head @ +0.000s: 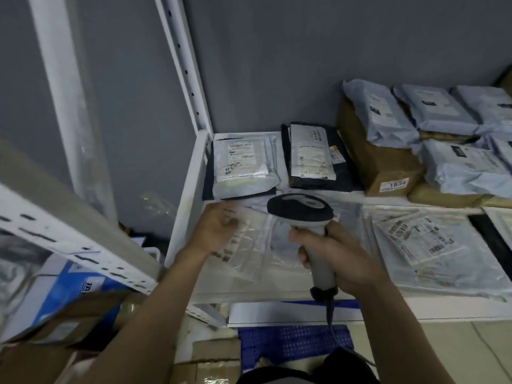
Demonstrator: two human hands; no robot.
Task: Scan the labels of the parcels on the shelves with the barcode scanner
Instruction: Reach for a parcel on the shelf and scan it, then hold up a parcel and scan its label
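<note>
At the far left a white perforated shelf rail (pixel 77 245) crosses the view above a blue box (pixel 74 289), well apart from the work. Next comes the left hand (pixel 219 225), resting on the upper left part of a clear plastic parcel (pixel 249 245) that lies flat on the shelf (pixel 277 297); its fingers (pixel 231 221) look loosely curled against the film, though blur makes it impossible to tell whether they pinch it or only press. Just right of it, the right hand (pixel 329 253) grips the barcode scanner (pixel 302 214), fingers wrapped round the pale handle. The scanner's long axis runs from the cable end near the person up and away to the dark head, which points forward and down over the clear parcel. The risk, as I judge it, is a missed or wrong read: the glossy, wrinkled film could throw glare or fold across its label, and the beam could catch the label of the black parcel (pixel 313 159) just behind. Further right sit a brown parcel (pixel 382 162) marked 1834 and grey bags (pixel 443 112) stacked at the back.
</note>
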